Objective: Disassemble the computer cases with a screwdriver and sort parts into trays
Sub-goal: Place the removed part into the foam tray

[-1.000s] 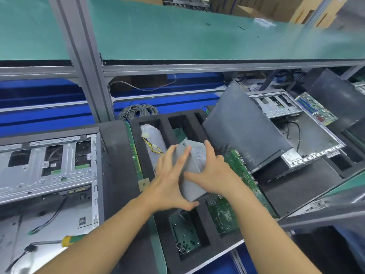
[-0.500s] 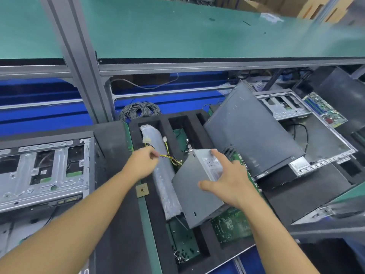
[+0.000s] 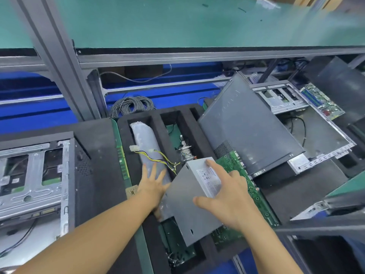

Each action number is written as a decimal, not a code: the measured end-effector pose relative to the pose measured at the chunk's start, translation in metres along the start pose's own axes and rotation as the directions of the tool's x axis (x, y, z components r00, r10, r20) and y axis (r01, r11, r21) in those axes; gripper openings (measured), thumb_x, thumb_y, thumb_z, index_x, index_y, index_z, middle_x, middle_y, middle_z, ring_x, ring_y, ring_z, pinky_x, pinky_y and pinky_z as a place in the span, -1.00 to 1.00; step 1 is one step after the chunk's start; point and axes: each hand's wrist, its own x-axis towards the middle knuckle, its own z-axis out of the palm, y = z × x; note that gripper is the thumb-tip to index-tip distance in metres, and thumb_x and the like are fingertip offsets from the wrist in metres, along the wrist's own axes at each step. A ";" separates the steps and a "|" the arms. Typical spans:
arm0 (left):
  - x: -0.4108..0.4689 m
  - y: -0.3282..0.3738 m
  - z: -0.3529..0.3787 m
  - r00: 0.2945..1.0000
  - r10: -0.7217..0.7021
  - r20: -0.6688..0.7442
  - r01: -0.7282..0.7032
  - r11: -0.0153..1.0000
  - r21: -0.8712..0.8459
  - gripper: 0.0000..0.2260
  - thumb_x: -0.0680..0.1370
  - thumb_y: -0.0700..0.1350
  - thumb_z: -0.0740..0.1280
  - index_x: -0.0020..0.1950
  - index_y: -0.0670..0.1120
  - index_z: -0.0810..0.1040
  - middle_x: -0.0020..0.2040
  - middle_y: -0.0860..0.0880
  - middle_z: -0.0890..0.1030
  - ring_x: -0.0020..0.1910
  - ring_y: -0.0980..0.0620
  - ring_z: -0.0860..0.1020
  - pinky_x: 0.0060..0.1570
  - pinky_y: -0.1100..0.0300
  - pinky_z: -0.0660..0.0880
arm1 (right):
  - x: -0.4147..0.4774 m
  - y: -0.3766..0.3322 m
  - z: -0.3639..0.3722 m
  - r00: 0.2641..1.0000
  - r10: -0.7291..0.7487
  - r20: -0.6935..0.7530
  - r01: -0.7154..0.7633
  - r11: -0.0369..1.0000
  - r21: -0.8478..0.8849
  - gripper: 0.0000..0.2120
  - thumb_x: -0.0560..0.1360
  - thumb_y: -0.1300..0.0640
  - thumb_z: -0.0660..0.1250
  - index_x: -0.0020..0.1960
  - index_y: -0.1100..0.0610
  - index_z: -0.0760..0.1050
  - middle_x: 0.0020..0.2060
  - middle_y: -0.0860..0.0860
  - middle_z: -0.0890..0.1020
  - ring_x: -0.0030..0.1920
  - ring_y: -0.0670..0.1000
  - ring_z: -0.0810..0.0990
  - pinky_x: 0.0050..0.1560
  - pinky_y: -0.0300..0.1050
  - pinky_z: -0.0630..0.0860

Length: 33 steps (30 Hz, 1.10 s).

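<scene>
A grey metal power supply (image 3: 189, 202) lies tilted across the slots of a black foam tray (image 3: 205, 258) in the middle. My right hand (image 3: 227, 196) rests on its labelled top with fingers spread, thumb on the flat side. My left hand (image 3: 153, 186) presses flat with straight fingers against the unit's left edge and a grey wrapped part (image 3: 147, 147) in the left slot. Yellow and black wires (image 3: 158, 157) with white plugs run from the unit over that wrapped part. A green circuit board (image 3: 248, 186) stands in the slot to the right.
An open silver computer case (image 3: 33, 175) lies at the left. A dark grey case panel (image 3: 248, 131) leans over another open case (image 3: 320, 139) at the right. A coil of grey cable (image 3: 131, 104) sits behind the tray. A green shelf (image 3: 177, 22) hangs overhead.
My left hand let go of the wires and came down flat beside the power supply. The unit has sunk lower onto the tray, with my right hand spread over its top.
</scene>
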 end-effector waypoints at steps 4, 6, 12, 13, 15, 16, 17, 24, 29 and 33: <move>0.009 0.008 0.000 0.998 -0.050 -0.024 0.050 0.999 -0.003 -0.34 0.64 0.03 0.20 0.63 0.08 -0.11 0.62 -0.09 -0.14 0.56 -0.32 -0.20 0.42 -0.41 -0.04 | 0.000 -0.001 -0.009 0.999 -0.028 -0.046 0.027 0.999 -0.026 -0.11 0.22 -0.30 0.41 0.42 -0.48 0.02 -0.03 -0.25 0.24 0.04 -0.10 0.15 -0.13 -0.16 0.28; 0.008 0.011 0.001 0.995 -0.064 -0.073 0.062 0.998 -0.024 -0.39 0.63 -0.03 0.18 0.63 0.07 -0.02 0.59 -0.07 -0.04 0.54 -0.33 -0.06 0.39 -0.31 0.11 | -0.001 0.000 -0.012 0.998 -0.027 -0.052 0.026 0.999 -0.022 -0.11 0.21 -0.30 0.41 0.43 -0.48 0.02 -0.03 -0.25 0.25 0.04 -0.10 0.14 -0.12 -0.16 0.30; -0.001 0.007 -0.009 0.957 -0.022 -0.290 0.010 0.999 -0.043 -0.62 0.56 -0.17 0.19 0.39 0.01 0.35 0.20 -0.03 0.36 0.21 -0.18 0.32 0.00 -0.03 0.27 | -0.010 -0.003 -0.013 0.998 -0.039 -0.045 0.037 0.998 -0.040 -0.10 0.24 -0.29 0.43 0.46 -0.45 0.03 -0.04 -0.25 0.24 0.05 -0.10 0.15 -0.04 -0.13 0.29; -0.005 0.003 -0.015 0.944 -0.013 -0.330 -0.004 0.999 -0.049 -0.65 0.53 -0.17 0.23 0.32 0.00 0.40 0.15 -0.02 0.38 0.18 -0.16 0.34 -0.04 -0.02 0.24 | -0.012 -0.003 -0.014 0.998 -0.040 -0.051 0.038 0.999 -0.039 -0.10 0.23 -0.29 0.43 0.45 -0.46 0.04 -0.03 -0.25 0.24 0.05 -0.10 0.16 -0.04 -0.13 0.30; -0.016 -0.004 -0.026 0.917 0.018 -0.399 -0.028 0.999 -0.020 -0.70 0.46 -0.16 0.31 0.19 0.00 0.48 0.06 0.00 0.42 0.10 -0.12 0.39 -0.08 -0.01 0.25 | -0.017 -0.004 -0.016 0.996 -0.049 -0.075 0.047 0.998 -0.036 -0.10 0.22 -0.31 0.42 0.45 -0.46 0.04 -0.04 -0.24 0.25 0.05 -0.10 0.17 -0.05 -0.13 0.32; -0.021 -0.007 -0.031 0.906 0.028 -0.422 -0.035 0.999 -0.007 -0.71 0.42 -0.16 0.35 0.13 0.00 0.50 0.03 0.00 0.42 0.06 -0.11 0.41 -0.08 -0.01 0.29 | -0.020 -0.005 -0.018 0.994 -0.056 -0.094 0.053 0.998 -0.032 -0.10 0.21 -0.32 0.41 0.44 -0.47 0.04 -0.04 -0.24 0.25 0.05 -0.10 0.17 -0.05 -0.13 0.33; -0.026 -0.010 -0.035 0.896 0.038 -0.443 -0.040 0.999 0.006 -0.72 0.38 -0.17 0.37 0.07 0.00 0.50 -0.01 0.00 0.42 0.01 -0.10 0.42 -0.09 -0.01 0.32 | -0.023 -0.006 -0.020 0.991 -0.061 -0.116 0.057 0.998 -0.031 -0.10 0.20 -0.33 0.39 0.43 -0.48 0.03 -0.04 -0.25 0.25 0.06 -0.11 0.17 -0.05 -0.12 0.34; -0.062 -0.039 -0.057 0.818 0.119 -0.562 -0.030 0.986 0.164 -0.66 0.16 -0.27 0.27 -0.11 -0.01 0.48 -0.17 0.01 0.46 -0.21 -0.08 0.43 -0.28 0.07 0.25 | -0.030 -0.011 -0.034 0.963 -0.028 -0.266 0.023 1.000 -0.021 -0.12 0.23 -0.27 0.44 0.43 -0.48 0.06 0.03 -0.17 0.27 0.05 -0.12 0.12 -0.01 -0.03 0.35; -0.087 -0.056 -0.068 0.826 0.188 -0.532 -0.040 0.960 0.278 -0.64 0.14 -0.28 0.32 -0.10 -0.05 0.43 -0.16 -0.05 0.41 -0.20 -0.08 0.30 -0.28 0.05 0.15 | -0.021 -0.021 -0.033 0.947 -0.011 -0.320 0.009 1.000 -0.008 -0.14 0.27 -0.23 0.45 0.46 -0.43 0.09 0.08 -0.09 0.29 0.06 -0.08 0.12 0.09 0.03 0.43; -0.110 -0.065 -0.060 0.891 0.120 -0.438 0.003 0.963 0.270 -0.67 0.21 -0.21 0.43 -0.10 0.01 0.45 -0.15 -0.01 0.42 -0.17 -0.05 0.38 -0.23 0.05 0.12 | -0.007 -0.037 -0.024 0.951 -0.028 -0.308 0.026 1.000 -0.011 -0.14 0.27 -0.22 0.44 0.47 -0.40 0.11 0.07 -0.06 0.31 0.12 0.01 0.21 0.14 0.09 0.47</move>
